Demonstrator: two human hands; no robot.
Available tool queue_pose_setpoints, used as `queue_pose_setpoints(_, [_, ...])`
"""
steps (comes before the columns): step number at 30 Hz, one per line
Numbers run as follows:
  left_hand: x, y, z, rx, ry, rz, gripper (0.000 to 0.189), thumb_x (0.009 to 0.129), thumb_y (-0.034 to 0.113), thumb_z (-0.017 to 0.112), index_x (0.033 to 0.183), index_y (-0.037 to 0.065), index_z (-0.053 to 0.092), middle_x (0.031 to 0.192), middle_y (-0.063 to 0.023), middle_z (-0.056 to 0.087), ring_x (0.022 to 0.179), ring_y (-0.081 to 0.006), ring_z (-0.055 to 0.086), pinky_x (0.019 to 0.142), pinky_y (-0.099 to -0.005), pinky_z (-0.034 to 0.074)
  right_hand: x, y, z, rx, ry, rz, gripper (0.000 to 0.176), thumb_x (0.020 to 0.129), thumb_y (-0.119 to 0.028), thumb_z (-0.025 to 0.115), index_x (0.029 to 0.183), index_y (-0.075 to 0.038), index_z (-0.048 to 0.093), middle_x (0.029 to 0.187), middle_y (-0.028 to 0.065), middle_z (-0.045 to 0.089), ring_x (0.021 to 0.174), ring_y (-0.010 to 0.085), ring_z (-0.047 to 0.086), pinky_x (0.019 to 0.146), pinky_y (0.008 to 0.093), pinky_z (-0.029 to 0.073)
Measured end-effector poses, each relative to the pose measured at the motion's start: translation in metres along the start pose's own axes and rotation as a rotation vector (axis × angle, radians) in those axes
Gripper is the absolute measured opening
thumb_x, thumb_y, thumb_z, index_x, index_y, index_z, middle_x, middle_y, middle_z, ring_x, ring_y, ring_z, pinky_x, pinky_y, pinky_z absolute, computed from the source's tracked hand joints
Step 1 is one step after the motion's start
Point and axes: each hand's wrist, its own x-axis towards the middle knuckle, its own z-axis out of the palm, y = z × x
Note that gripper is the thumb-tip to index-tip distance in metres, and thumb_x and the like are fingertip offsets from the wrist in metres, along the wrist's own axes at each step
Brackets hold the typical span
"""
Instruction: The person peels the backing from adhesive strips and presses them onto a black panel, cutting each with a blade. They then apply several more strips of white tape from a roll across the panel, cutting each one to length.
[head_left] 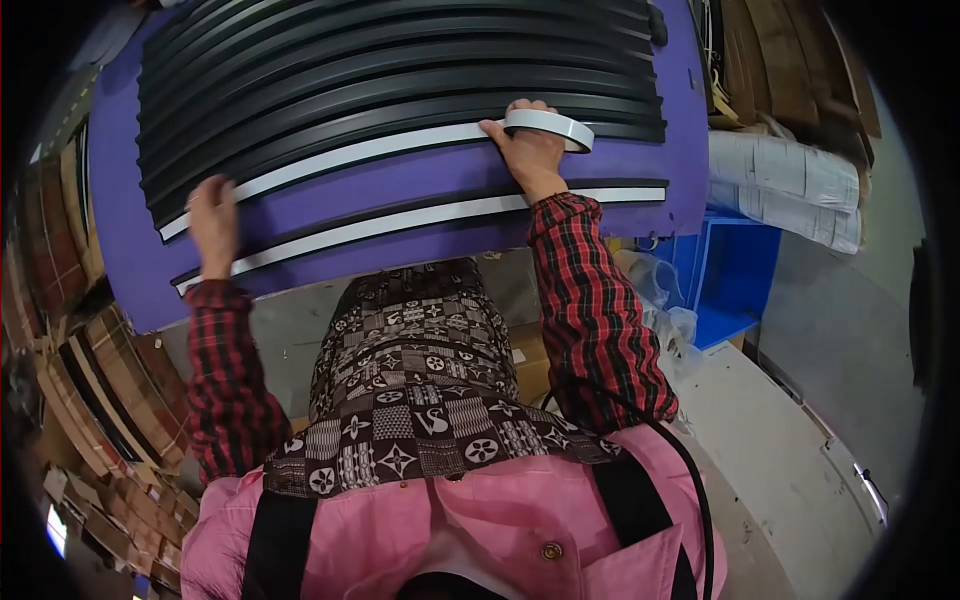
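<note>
My right hand (528, 148) grips a white tape roll (552, 127) and holds it against a long black strip (400, 110) on the purple table (120, 250). A white band of tape (370, 148) runs leftward from the roll along that strip. My left hand (213, 222) presses flat on the left end of the taped strip. A second black strip with white tape (420, 215) lies nearer to me. Several more black strips (400, 50) lie side by side farther back.
A blue bin (735, 275) stands at the table's right, with white wrapped bundles (790, 185) above it. Wooden slats (800, 60) lean at the upper right. Stacked wooden pieces (90, 390) fill the left side. Grey floor (790, 450) is at the right.
</note>
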Motion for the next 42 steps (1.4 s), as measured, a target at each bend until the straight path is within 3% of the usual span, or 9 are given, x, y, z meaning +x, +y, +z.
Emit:
queue_pose_setpoints(5, [-0.018, 0.225, 0.105, -0.242, -0.159, 0.545, 0.025, 0.073, 0.007, 0.051, 0.097, 0.004, 0.051, 0.094, -0.0090, 0.051, 0.089, -0.0264, 0.049, 0.077, -0.0353, 0.039, -0.005, 0.007, -0.007, 0.593, 0.043, 0.051, 0.047, 0.059, -0.028, 0.071, 0.097, -0.009, 0.051, 0.086, 0.0089, 0.049, 0.084, 0.0241, 0.048, 0.071, 0.0335, 0.041])
queue_pose_setpoints(9, [-0.021, 0.247, 0.116, -0.005, -0.140, 0.616, 0.035, 0.072, 0.008, 0.046, 0.107, 0.005, 0.047, 0.101, -0.0058, 0.047, 0.095, -0.0207, 0.046, 0.083, -0.0340, 0.035, -0.008, 0.035, -0.058, 1.920, 0.123, 0.467, 0.029, 0.076, -0.010, 0.057, 0.103, -0.005, 0.049, 0.099, 0.0073, 0.052, 0.089, 0.0170, 0.051, 0.076, 0.0264, 0.042])
queue_pose_setpoints(11, [-0.019, 0.250, 0.108, 0.080, -0.230, 0.609, 0.041, 0.071, 0.005, 0.045, 0.112, 0.009, 0.046, 0.101, -0.0047, 0.046, 0.094, -0.0201, 0.046, 0.083, -0.0346, 0.035, -0.001, 0.086, -0.086, 2.084, 0.339, 0.455, 0.018, 0.080, -0.007, 0.052, 0.097, -0.004, 0.050, 0.092, 0.0078, 0.054, 0.088, 0.0186, 0.053, 0.079, 0.0296, 0.043])
queue_pose_setpoints(15, [-0.019, 0.254, 0.111, 0.218, -0.276, 0.587, 0.051, 0.071, 0.002, 0.046, 0.119, 0.018, 0.042, 0.103, -0.0053, 0.043, 0.094, -0.0211, 0.045, 0.082, -0.0360, 0.034, 0.014, 0.207, -0.113, 1.812, 0.529, 0.500, 0.010, 0.079, -0.009, 0.054, 0.086, -0.002, 0.054, 0.082, 0.0075, 0.056, 0.079, 0.0181, 0.056, 0.073, 0.0280, 0.046])
queue_pose_setpoints(17, [-0.019, 0.255, 0.108, 0.293, -0.306, 0.575, 0.056, 0.071, -0.001, 0.047, 0.121, 0.023, 0.040, 0.105, -0.0058, 0.041, 0.097, -0.0217, 0.043, 0.083, -0.0366, 0.033, 0.016, 0.246, -0.097, 1.013, 0.345, 0.478, 0.011, 0.077, -0.012, 0.058, 0.080, -0.001, 0.057, 0.074, 0.0049, 0.057, 0.070, 0.0164, 0.057, 0.061, 0.0249, 0.044])
queue_pose_setpoints(25, [-0.020, 0.257, 0.107, 0.357, -0.373, 0.557, 0.062, 0.069, -0.005, 0.049, 0.122, 0.024, 0.038, 0.108, -0.0059, 0.038, 0.097, -0.0216, 0.043, 0.084, -0.0368, 0.033, 0.021, 0.277, -0.054, 0.319, 0.244, 0.234, 0.022, 0.071, -0.026, 0.064, 0.070, -0.005, 0.059, 0.058, 0.0069, 0.054, 0.056, 0.0199, 0.052, 0.055, 0.0302, 0.040])
queue_pose_setpoints(32, [-0.019, 0.259, 0.103, 0.280, -0.359, 0.559, 0.057, 0.069, -0.003, 0.048, 0.120, 0.021, 0.041, 0.108, -0.0073, 0.037, 0.096, -0.0238, 0.042, 0.084, -0.0380, 0.033, 0.026, 0.271, -0.054, -0.344, 0.162, 0.034, 0.029, 0.069, -0.034, 0.061, 0.070, -0.005, 0.059, 0.066, 0.0125, 0.056, 0.067, 0.0316, 0.053, 0.063, 0.0411, 0.040])
queue_pose_setpoints(36, [-0.017, 0.262, 0.103, 0.239, -0.322, 0.538, 0.053, 0.067, 0.001, 0.047, 0.117, 0.018, 0.045, 0.102, -0.0107, 0.042, 0.094, -0.0258, 0.041, 0.083, -0.0380, 0.032, 0.054, 0.214, -0.148, -0.140, -0.449, 0.274, 0.030, 0.070, -0.031, 0.061, 0.073, -0.002, 0.058, 0.067, 0.0157, 0.056, 0.066, 0.0326, 0.054, 0.063, 0.0385, 0.043])
queue_pose_setpoints(42, [-0.014, 0.267, 0.104, 0.227, -0.398, 0.501, 0.053, 0.067, 0.000, 0.046, 0.116, 0.019, 0.046, 0.100, -0.0136, 0.042, 0.093, -0.0286, 0.041, 0.084, -0.0403, 0.031, 0.193, 0.198, -0.061, -0.010, 0.405, 0.172, 0.037, 0.074, -0.030, 0.056, 0.096, -0.001, 0.052, 0.084, 0.0196, 0.056, 0.081, 0.0344, 0.053, 0.070, 0.0403, 0.042])
